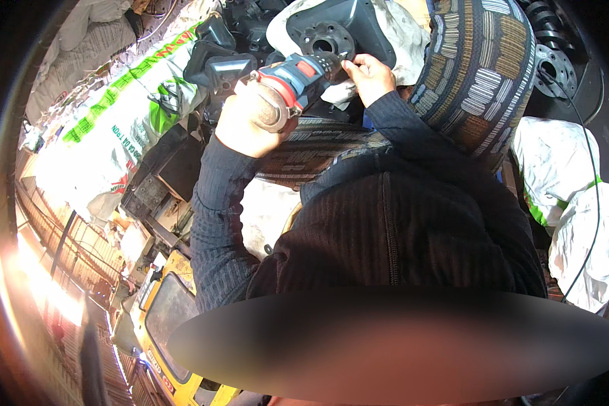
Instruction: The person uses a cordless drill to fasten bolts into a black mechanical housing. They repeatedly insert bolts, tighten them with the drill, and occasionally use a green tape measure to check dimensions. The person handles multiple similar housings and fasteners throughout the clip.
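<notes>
My left hand (247,128) is wrapped around a blue and red cordless drill (295,82), whose black chuck points right. At the chuck's front end my right hand (371,80) is closed in a pinch. A small shiny metal tip shows beside its thumb and forefinger, but what they grip is too small to name. Just beyond the chuck lies a round metal flange (326,37) with a central hole and a ring of smaller holes. It rests on a dark moulded part (369,24) over white sacking.
Patterned padded seating (477,74) curves along the right and below the drill. A second drilled flange (555,71) on a dark shaft and a cable (592,155) lie farther right. White and green sacks (125,128) fill the left; a yellow machine frame (166,325) stands lower left.
</notes>
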`<state>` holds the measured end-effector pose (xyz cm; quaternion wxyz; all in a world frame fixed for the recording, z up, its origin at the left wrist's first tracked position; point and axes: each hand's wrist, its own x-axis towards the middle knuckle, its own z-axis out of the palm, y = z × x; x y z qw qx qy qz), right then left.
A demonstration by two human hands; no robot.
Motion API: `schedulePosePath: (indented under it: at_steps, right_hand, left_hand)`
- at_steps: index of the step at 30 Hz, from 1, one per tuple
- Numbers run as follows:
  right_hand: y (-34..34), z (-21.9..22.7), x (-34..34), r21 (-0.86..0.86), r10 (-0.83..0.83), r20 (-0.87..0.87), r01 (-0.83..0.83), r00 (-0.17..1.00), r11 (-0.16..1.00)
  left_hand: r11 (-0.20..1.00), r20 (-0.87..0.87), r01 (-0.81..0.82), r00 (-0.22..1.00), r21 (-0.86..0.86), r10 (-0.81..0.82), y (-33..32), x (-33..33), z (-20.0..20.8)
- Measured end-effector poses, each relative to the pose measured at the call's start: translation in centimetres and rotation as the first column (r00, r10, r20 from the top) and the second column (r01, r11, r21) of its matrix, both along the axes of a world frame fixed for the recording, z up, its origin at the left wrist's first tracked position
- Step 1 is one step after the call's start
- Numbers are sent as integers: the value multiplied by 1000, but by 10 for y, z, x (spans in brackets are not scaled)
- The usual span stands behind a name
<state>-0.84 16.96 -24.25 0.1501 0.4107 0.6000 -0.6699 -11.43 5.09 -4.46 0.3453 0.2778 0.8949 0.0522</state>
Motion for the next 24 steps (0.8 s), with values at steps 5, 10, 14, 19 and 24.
schedulePosePath:
  at_steps: [5,10,14,19,24]
  right_hand:
    - [5,-5,5,-81,-11,-88,4,996,997]
    - [0,-16,3,231,66,-231,-11,971,973]
    - [4,-11,5,230,21,-200,26,980,973]
    - [9,-7,0,186,-9,-285,65,958,980]
    - [10,-22,-2,97,9,-310,22,951,995]
  left_hand:
    - [999,-28,-3,1000,-51,2,5,1,4]
    - [994,-37,-26,999,-107,22,3,5,-2]
    - [988,-65,133,990,73,-128,-1,5,-12]
    - [953,106,-163,985,256,140,-13,16,-16]
    - [981,51,-187,982,54,184,-28,24,-24]
